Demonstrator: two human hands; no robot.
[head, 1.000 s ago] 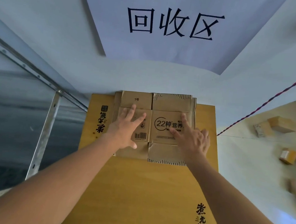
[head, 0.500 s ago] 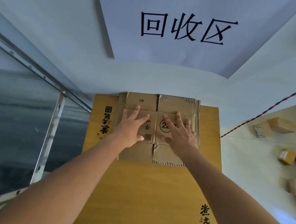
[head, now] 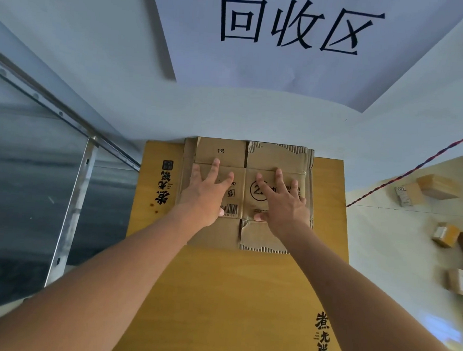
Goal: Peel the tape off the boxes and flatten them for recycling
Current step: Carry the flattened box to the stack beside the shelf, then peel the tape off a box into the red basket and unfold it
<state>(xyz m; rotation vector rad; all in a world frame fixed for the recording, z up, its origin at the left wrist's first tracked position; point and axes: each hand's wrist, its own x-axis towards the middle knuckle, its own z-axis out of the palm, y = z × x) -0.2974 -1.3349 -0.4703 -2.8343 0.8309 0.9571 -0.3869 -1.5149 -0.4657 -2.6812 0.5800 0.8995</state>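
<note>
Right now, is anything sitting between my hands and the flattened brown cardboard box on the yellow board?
Nothing visible. The left hand and right hand both press straight-fingered, directly on the flattened brown cardboard box, which lies on the yellow board.

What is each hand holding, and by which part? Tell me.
Nothing is gripped. Left hand and right hand press flat, fingers spread, on the flattened box's middle panels.

Flattened cardboard box (head: 275,156) lies mid-frame on a yellow board (head: 232,298) printed with black characters. Left hand (head: 204,195) and right hand (head: 283,203) press flat on it, fingers spread, side by side. White sign (head: 301,57) with black characters top center. Small boxes (head: 445,234) scattered on the floor at right edge.
</note>
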